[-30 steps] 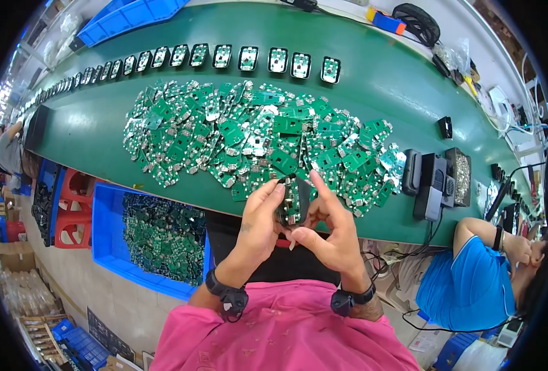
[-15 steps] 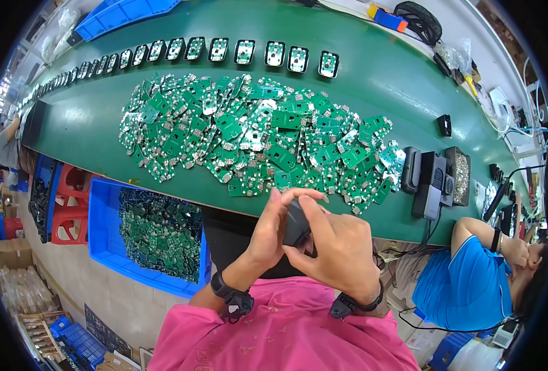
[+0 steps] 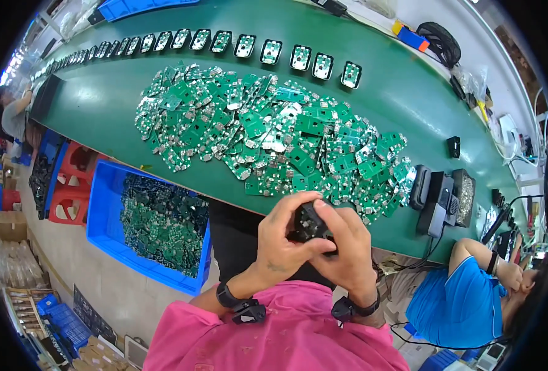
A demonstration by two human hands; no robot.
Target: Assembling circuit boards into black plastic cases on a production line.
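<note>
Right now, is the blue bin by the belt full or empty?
Partly full. The blue bin holds a heap of green circuit boards covering most of its floor, but bare blue shows along its left side and the heap sits below the rim.

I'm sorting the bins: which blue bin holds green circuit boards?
The large blue bin at the person's left, below the table edge, piled with boards. The other blue bin, beyond the table's far edge, shows none.

Both forearms rise from the near edge, wrists banded. The left hand [image 3: 283, 241] and right hand [image 3: 342, 247] meet, fingers curled closed and touching each other.
</note>
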